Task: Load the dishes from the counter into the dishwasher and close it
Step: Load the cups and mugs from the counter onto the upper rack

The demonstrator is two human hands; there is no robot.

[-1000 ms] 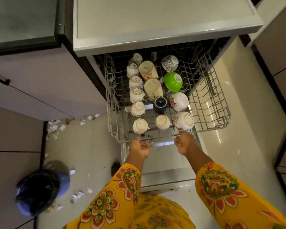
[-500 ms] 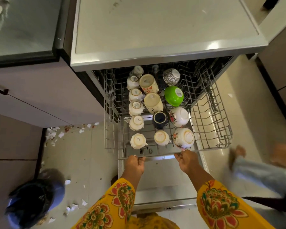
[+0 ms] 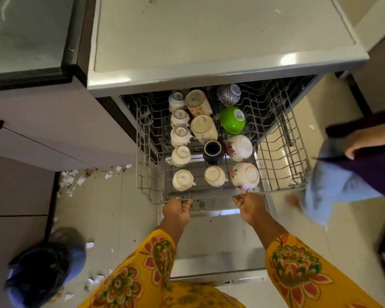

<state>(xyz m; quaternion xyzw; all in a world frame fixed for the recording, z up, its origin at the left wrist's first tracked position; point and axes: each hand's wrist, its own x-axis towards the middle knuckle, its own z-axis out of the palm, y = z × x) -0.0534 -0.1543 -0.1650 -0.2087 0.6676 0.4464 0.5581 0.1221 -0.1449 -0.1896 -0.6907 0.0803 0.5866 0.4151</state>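
Both the left hand [image 3: 177, 210] and right hand [image 3: 251, 207] curl their fingers around the front rail of the grey wire dishwasher rack [image 3: 282, 165], which holds upturned cream ceramic cups [image 3: 182, 180] and a green plastic bowl [image 3: 231, 121].

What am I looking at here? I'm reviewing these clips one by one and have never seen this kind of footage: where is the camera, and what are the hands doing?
There is no machine: a person wears one wide-angle camera on the head, looking down at their own arms in yellow flowered sleeves. The left hand and the right hand each grip the front rim of a dishwasher's wire rack, which is pulled out above the open door. In the rack, cups and bowls sit upside down: cream cups in a row on the left, a green bowl, a dark blue cup and two flowered bowls. The grey counter top above is bare. Bits of paper lie on the floor, and other people show blurred at the left and right edges.
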